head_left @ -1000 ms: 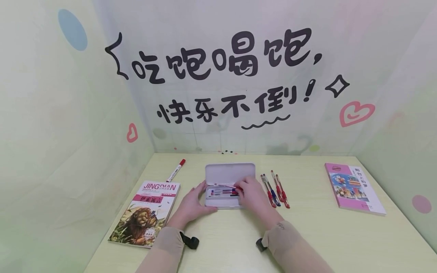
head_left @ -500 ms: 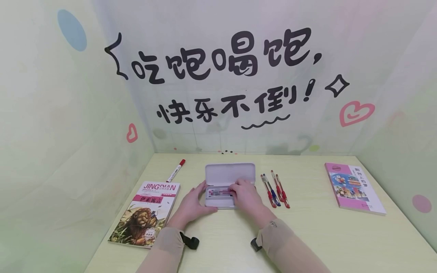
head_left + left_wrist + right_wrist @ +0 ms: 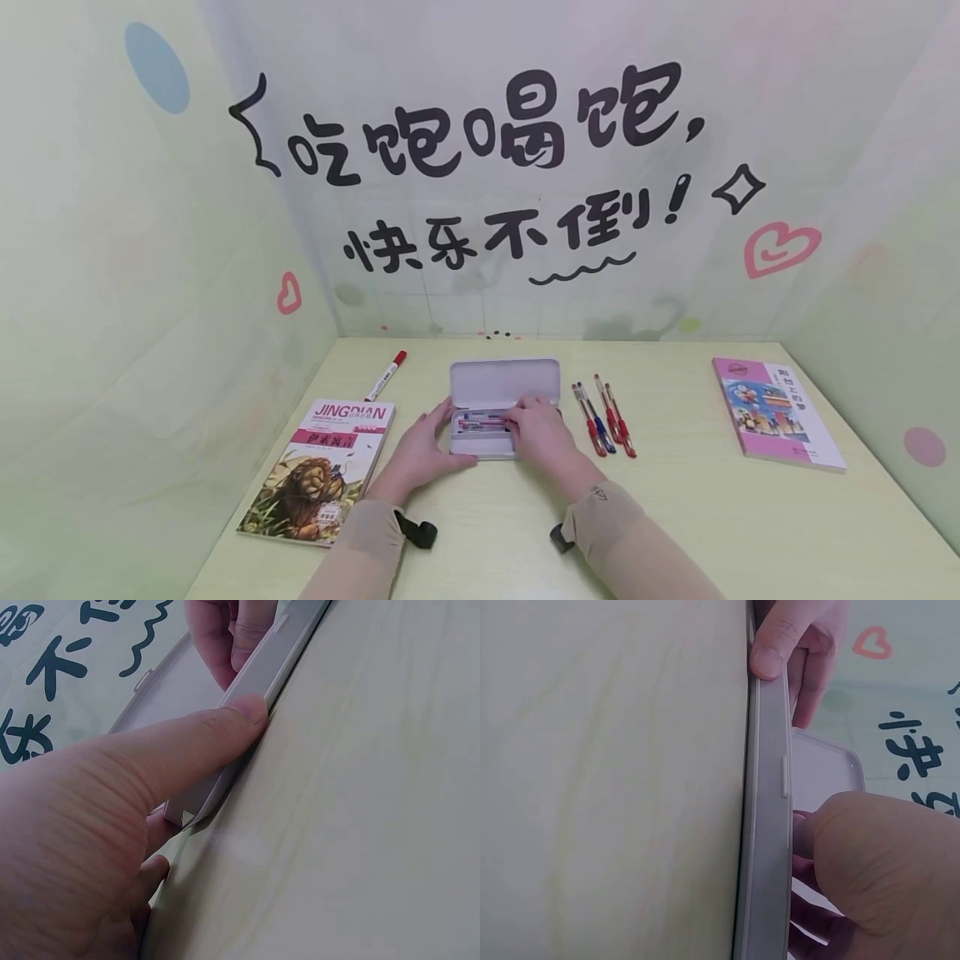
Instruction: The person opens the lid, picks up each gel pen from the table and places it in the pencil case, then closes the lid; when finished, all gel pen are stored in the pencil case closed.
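Note:
A pale lilac pencil case (image 3: 504, 383) lies on the table with its lid raised. Several slim pens (image 3: 480, 422) lie inside it. My left hand (image 3: 427, 450) grips the case's left end; in the left wrist view, the thumb (image 3: 247, 711) presses on the front wall and other fingers are behind the end. My right hand (image 3: 543, 433) reaches into the right half of the case, its curled fingers pinching a pen at its right end. That hand covers the right ends of the pens. In the right wrist view, the front wall (image 3: 769, 825) hides the pens.
Several red and blue pens (image 3: 603, 421) lie right of the case. A lion-cover book (image 3: 307, 483) is at left, with a red-capped marker (image 3: 386, 375) behind it. A pink-edged book (image 3: 776, 417) lies at far right. A printed cloth wall (image 3: 517, 308) stands behind the table.
My right hand has moved left and lowered the pen from above the case in among the other pens. My left hand has stayed on the case.

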The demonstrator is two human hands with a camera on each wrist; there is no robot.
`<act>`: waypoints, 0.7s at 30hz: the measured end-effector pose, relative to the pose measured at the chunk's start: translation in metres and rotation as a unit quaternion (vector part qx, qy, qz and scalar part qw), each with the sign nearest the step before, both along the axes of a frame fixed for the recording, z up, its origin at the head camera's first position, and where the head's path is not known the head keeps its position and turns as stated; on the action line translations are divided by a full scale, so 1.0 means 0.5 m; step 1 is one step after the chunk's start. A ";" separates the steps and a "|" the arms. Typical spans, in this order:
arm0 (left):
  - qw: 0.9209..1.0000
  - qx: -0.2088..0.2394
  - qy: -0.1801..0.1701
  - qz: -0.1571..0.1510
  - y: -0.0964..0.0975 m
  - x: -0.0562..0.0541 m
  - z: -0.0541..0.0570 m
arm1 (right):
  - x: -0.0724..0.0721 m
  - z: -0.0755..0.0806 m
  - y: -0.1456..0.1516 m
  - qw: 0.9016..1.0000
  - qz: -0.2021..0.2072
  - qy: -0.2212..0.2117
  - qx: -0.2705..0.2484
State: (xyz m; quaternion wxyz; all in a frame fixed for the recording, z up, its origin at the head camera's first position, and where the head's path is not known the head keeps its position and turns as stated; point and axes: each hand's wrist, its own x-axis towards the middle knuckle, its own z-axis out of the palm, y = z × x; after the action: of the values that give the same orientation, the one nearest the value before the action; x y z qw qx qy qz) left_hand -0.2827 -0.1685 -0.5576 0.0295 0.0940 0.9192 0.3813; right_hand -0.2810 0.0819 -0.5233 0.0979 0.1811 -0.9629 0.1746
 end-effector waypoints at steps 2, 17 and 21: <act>1.000 0.000 0.000 0.001 0.000 0.000 0.000 | 0.000 0.000 0.001 1.000 -0.001 -0.001 -0.008; 1.000 -0.009 0.007 -0.010 0.001 0.000 0.000 | -0.006 -0.015 0.066 0.992 -0.060 0.025 -0.110; 1.000 -0.009 0.005 -0.010 0.002 0.000 0.002 | 0.003 -0.017 0.105 0.987 -0.081 0.040 -0.133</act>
State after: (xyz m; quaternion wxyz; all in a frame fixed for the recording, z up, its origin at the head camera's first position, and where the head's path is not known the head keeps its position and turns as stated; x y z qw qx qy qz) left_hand -0.2826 -0.1677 -0.5565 0.0297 0.1043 0.9218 0.3721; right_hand -0.2797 0.1344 -0.5318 0.1730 0.0946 -0.9380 0.2850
